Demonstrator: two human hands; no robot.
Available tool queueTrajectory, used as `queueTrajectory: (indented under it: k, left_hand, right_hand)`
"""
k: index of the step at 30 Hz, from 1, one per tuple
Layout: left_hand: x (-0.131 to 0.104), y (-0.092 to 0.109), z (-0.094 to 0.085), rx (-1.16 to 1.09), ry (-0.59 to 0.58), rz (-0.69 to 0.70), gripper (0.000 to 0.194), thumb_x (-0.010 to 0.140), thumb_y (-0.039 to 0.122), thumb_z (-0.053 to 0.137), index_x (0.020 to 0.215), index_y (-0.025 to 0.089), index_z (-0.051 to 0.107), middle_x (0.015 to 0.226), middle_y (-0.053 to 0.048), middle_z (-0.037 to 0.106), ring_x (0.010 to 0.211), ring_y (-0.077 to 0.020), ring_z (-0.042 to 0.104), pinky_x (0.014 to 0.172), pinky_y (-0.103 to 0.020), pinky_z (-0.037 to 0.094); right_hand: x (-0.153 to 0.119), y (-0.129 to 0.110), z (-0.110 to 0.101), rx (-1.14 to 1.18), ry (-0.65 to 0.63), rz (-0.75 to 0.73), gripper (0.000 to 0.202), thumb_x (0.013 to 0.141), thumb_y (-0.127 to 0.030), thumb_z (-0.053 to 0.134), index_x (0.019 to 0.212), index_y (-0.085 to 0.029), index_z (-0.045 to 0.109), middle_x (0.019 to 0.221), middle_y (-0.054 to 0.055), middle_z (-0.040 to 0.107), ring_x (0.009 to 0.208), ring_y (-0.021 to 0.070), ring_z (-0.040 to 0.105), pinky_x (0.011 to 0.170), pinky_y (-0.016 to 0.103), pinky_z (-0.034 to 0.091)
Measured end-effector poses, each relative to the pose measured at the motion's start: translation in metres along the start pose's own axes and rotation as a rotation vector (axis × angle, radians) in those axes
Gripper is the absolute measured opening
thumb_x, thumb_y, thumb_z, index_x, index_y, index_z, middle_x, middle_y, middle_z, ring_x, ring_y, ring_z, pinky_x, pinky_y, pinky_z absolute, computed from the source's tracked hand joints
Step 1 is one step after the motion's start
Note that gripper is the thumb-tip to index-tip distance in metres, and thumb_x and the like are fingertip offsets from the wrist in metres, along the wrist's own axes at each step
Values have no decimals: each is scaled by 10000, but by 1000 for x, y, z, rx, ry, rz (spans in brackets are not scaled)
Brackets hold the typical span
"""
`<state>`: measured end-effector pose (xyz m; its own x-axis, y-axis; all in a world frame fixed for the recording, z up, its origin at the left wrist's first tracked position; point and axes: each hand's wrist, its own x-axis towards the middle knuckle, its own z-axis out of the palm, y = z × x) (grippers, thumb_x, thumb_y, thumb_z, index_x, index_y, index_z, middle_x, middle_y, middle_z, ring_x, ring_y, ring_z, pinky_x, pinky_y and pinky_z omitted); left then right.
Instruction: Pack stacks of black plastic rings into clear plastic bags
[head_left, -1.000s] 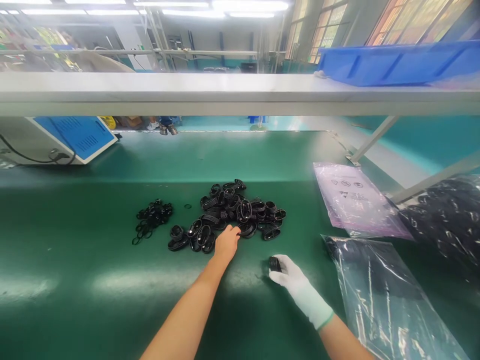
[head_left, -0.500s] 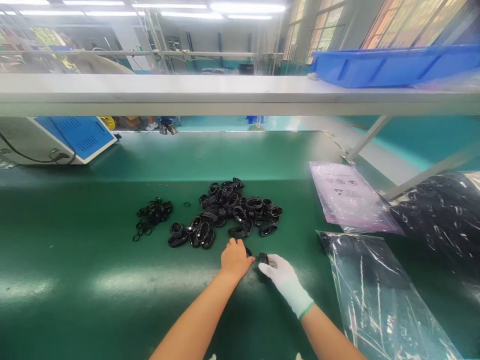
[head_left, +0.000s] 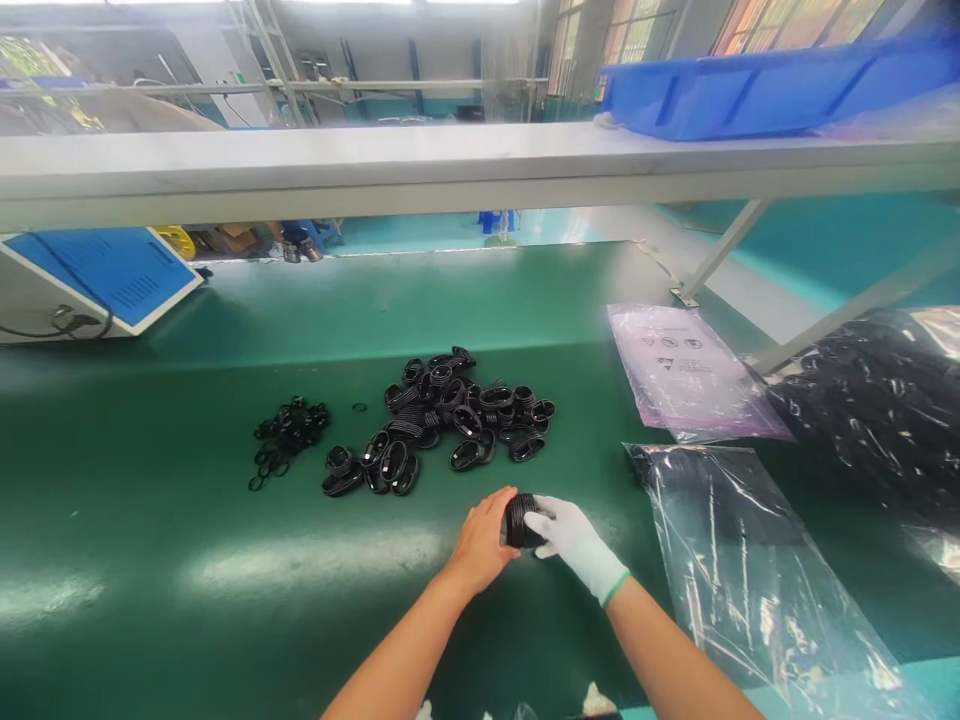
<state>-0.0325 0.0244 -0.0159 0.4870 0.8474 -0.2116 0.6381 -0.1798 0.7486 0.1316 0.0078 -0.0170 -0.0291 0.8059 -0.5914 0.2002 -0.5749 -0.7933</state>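
Between my two hands is a bundle of coiled black cables [head_left: 521,521], held just above the green table. My bare left hand [head_left: 484,540] grips its left side, thumb below and fingers on top. In a white glove, my right hand [head_left: 566,535] closes on the right side of the same bundle. Beyond the hands lies a loose pile of coiled black cables [head_left: 465,405]. A smaller group of coils [head_left: 375,467] sits at its front left. Farther left is a heap of small black rings [head_left: 292,428], with one ring [head_left: 360,408] apart from it.
To the right lie a clear plastic bag [head_left: 742,540] and a pinkish printed bag [head_left: 682,370]. Bagged black items [head_left: 877,400] are at the far right. A white shelf [head_left: 375,165] crosses overhead, carrying a blue bin [head_left: 750,95]. A blue and grey machine [head_left: 112,280] stands back left.
My hands were apart, each at a black coil; now they meet on one bundle. A coil near the front of the pile has left its place. The view has shifted slightly.
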Motion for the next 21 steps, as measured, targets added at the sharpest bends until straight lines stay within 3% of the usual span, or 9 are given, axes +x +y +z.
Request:
queueTrajectory:
  k: [4,13,16,19,21]
  left_hand:
    - [-2,-3,13,-39,29,5,790,580,125,665,1285,288,351,1353,-5,395,1230,-212,346,1032,-390,250]
    - [-2,-7,15,-138,63,-1,782,577,111,653,1276,295,356,1330,-5,403,1225,-203,349,1036,-373,269]
    - [-4,-5,19,-110,96,-10,777,574,107,657,1273,281,366,1316,-13,421,1217,-211,358,1033,-383,273]
    - [-3,-2,11,-65,78,-3,793,570,153,685,1281,278,356,1325,-15,413,1213,-210,365,1021,-345,295]
    - [4,0,-6,7,157,-98,714,641,247,654,1281,285,342,1321,-21,407,1180,-203,402,964,-316,351]
  right_hand:
    - [0,0,1,3,-4,-8,391,755,-220,449,1125,-128,536,916,78,602,778,164,583,512,220,518]
    - [-3,-12,0,-80,-25,-8,309,748,-207,441,1011,-155,596,874,55,613,654,135,586,486,226,497]
    - [-3,-11,5,-172,24,-12,275,735,-235,483,976,-174,600,841,42,615,644,130,581,486,210,474]
    - [-1,-6,13,-268,97,-7,289,714,-252,515,985,-186,588,807,33,608,606,118,568,472,198,445]
    - [1,-3,16,-293,112,1,297,710,-263,513,988,-186,583,802,34,601,557,107,549,456,204,433]
